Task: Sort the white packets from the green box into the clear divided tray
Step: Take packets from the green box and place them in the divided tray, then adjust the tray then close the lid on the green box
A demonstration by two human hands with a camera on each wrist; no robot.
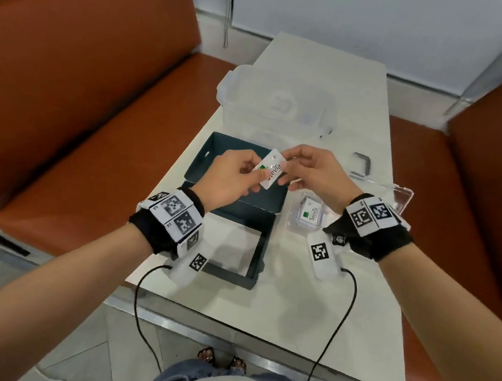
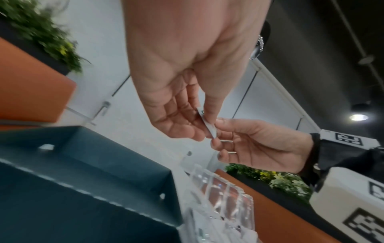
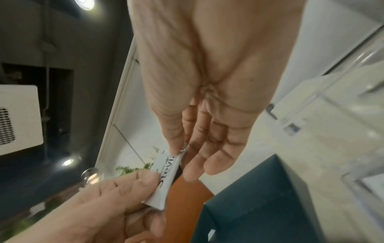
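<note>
White packet (image 1: pixel 271 168), "Stevia" print, green logo: held in air above green box (image 1: pixel 236 210), between both hands. Left hand (image 1: pixel 232 177): thumb and fingers clamped on packet's near end. Right hand (image 1: pixel 314 172): thumb and forefinger pinching far end, other fingers loosely spread. Green box: open, flaps out, on pale table (image 1: pixel 265 299). Clear divided tray (image 1: pixel 399 196): just right of box; one compartment holds stacked white packets (image 1: pixel 309 214). Clear lidded container (image 1: pixel 277 102): beyond box.
</note>
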